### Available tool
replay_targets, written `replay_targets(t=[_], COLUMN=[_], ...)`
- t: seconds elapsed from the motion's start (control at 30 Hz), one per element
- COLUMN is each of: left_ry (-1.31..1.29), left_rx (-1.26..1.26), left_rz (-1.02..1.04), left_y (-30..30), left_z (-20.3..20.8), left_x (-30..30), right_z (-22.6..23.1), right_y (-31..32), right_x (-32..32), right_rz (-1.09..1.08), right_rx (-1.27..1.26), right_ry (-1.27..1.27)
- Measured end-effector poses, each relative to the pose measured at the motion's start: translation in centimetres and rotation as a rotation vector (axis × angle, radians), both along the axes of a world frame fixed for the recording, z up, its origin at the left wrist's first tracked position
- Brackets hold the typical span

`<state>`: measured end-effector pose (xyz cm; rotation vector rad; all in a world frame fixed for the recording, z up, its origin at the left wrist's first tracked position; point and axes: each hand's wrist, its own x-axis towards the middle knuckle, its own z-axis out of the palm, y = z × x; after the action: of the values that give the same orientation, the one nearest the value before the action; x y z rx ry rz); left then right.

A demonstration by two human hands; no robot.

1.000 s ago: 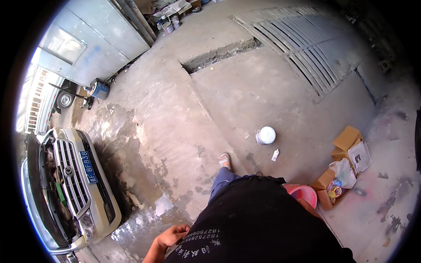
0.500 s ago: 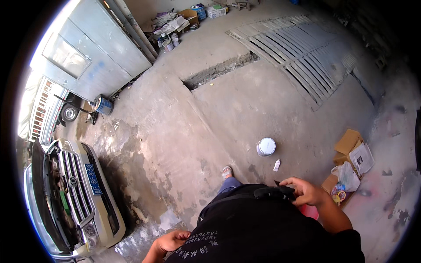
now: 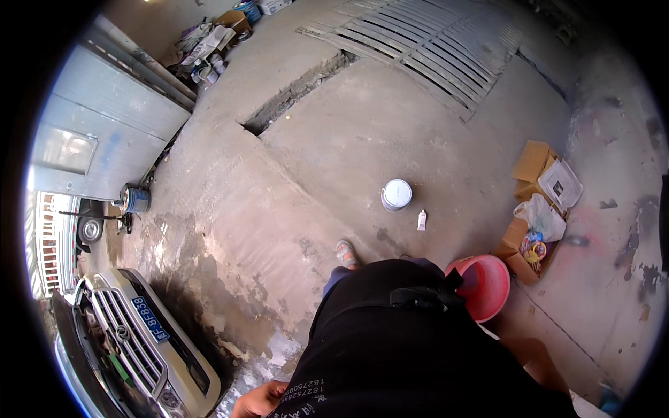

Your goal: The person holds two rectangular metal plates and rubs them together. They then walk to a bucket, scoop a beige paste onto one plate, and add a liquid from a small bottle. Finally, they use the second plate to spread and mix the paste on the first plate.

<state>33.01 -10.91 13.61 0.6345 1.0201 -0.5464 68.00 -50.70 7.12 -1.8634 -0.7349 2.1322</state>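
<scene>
The black printed shirt (image 3: 411,348) meets the left hand's (image 3: 259,398) curled fingers, grip unclear; the right hand is hidden, state untellable. Ahead of the right forearm (image 3: 533,359) stands a pink bucket (image 3: 491,299). Seemingly between steps; any grasp calls for a free hand.

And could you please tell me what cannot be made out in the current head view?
All in the head view:
Right hand: out of sight, apparently behind the black shirt; only part of the arm shows.
Left hand: its curled fingers hide whether anything is held.
Pink tub: partly hidden by the shirt.
Nearer cardboard box: the plastic bag covers some contents.
Car: its rear is cut off by the dark picture rim.
</scene>
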Motion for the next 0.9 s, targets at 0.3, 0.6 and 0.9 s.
replay_targets(t=[0.3, 0.6, 0.9], left_ry=[-0.052, 0.202, 0.614], left_rx=[0.054, 0.228, -0.023], left_rz=[-0.119, -0.899, -0.378], left_y=[7.4, 7.7, 15.4], left_z=[-5.8, -5.8, -16.2], left_x=[-3.0, 8.8, 5.9], right_z=[-0.1, -10.9, -25.3], right_y=[8.5, 7.7, 6.5], right_x=[3.2, 3.2, 4.5], right_rz=[0.237, -0.645, -1.011], right_rx=[0.148, 0.163, 0.191], right_ry=[0.095, 0.224, -0.235])
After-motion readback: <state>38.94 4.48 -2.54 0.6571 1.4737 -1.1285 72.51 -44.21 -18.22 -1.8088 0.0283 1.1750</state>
